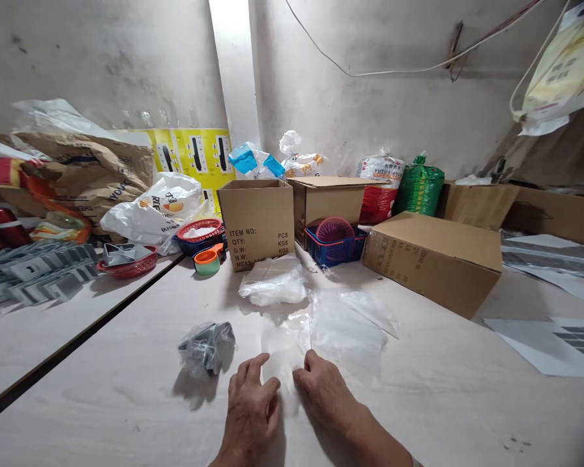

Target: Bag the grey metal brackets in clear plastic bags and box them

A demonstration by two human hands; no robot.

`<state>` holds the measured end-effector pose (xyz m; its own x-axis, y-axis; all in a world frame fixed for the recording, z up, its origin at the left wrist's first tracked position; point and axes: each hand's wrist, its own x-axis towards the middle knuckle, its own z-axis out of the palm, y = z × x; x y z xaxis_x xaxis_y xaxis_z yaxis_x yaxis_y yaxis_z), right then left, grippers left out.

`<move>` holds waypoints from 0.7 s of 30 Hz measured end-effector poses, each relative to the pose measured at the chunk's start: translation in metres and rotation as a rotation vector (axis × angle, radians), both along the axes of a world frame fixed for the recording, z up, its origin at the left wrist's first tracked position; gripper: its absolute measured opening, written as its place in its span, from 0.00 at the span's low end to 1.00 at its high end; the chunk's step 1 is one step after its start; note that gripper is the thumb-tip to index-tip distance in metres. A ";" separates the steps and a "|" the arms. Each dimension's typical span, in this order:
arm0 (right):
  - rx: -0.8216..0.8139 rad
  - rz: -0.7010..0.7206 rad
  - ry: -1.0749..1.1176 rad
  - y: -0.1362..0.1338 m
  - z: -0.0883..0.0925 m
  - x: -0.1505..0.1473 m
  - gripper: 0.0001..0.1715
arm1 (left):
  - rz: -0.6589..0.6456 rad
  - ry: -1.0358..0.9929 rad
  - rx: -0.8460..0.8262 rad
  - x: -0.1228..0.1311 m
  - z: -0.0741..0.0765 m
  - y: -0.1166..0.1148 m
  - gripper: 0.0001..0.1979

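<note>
A clear plastic bag [287, 340] lies flat on the white table in front of me. My right hand [327, 394] has its fingers closed in a pinch on the bag's right edge. Beside the left edge rests my left hand [253, 402], fingers bent and the thumb apart from them, with nothing visible in it. To the right is a spread of clear plastic bags [348, 327], and a folded stack of plastic bags [275, 280] sits farther back. Left of my hands stands a dark grey item wrapped in clear plastic [207, 348]; its kind is hard to make out.
Behind stand an upright carton [257, 220], a blue basket [335, 250] and a tilted carton [433, 256]. Tape rolls [207, 261] lie back left. Across a dark table gap [78, 331] are a red basket [129, 263] and stacked grey parts [34, 272]. Printed sheets [545, 347] lie right.
</note>
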<state>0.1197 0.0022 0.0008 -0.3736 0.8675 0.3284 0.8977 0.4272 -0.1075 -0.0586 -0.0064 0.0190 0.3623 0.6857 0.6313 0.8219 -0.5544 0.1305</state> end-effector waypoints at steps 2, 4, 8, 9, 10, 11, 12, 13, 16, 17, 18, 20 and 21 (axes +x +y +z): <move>-0.001 -0.007 0.002 0.000 -0.001 -0.001 0.04 | -0.016 -0.051 0.051 0.002 0.006 -0.003 0.05; -0.001 -0.012 0.001 0.001 -0.002 -0.001 0.03 | -0.047 -0.097 0.102 0.004 0.006 -0.005 0.05; -0.008 -0.007 0.013 0.002 -0.003 -0.001 0.02 | -0.174 -0.119 -0.020 0.008 -0.006 -0.006 0.06; -0.014 -0.006 0.014 0.002 -0.003 -0.001 0.02 | -0.221 -0.091 -0.080 0.009 -0.010 -0.007 0.06; -0.021 -0.009 0.014 0.002 -0.002 -0.002 0.02 | -0.267 -0.050 -0.136 0.010 -0.013 -0.006 0.08; -0.028 -0.013 0.012 0.001 -0.001 -0.002 0.03 | -0.304 -0.002 -0.179 0.011 -0.016 -0.006 0.09; -0.033 -0.018 0.011 0.001 0.000 -0.002 0.03 | -0.328 0.044 -0.209 0.012 -0.019 -0.006 0.10; -0.037 -0.024 0.012 0.001 0.000 -0.002 0.04 | -0.338 0.083 -0.230 0.013 -0.021 -0.005 0.10; -0.043 -0.020 0.027 0.001 0.001 -0.002 0.04 | -0.315 0.146 -0.258 0.014 -0.025 -0.003 0.10; -0.042 -0.017 0.030 0.001 0.001 -0.002 0.04 | -0.302 0.155 -0.263 0.014 -0.026 -0.002 0.10; -0.039 -0.016 0.029 0.001 0.001 -0.003 0.04 | -0.289 0.159 -0.269 0.014 -0.026 -0.001 0.10; -0.030 -0.023 0.019 0.002 0.000 -0.003 0.05 | -0.272 0.158 -0.279 0.013 -0.027 0.000 0.10; -0.028 -0.030 0.012 0.002 -0.001 -0.003 0.05 | -0.267 0.156 -0.282 0.013 -0.026 0.000 0.10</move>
<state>0.1168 0.0042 0.0000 -0.3432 0.8873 0.3081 0.9087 0.3966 -0.1299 -0.0454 -0.0066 -0.0075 0.6269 0.6929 0.3562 0.6762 -0.7110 0.1930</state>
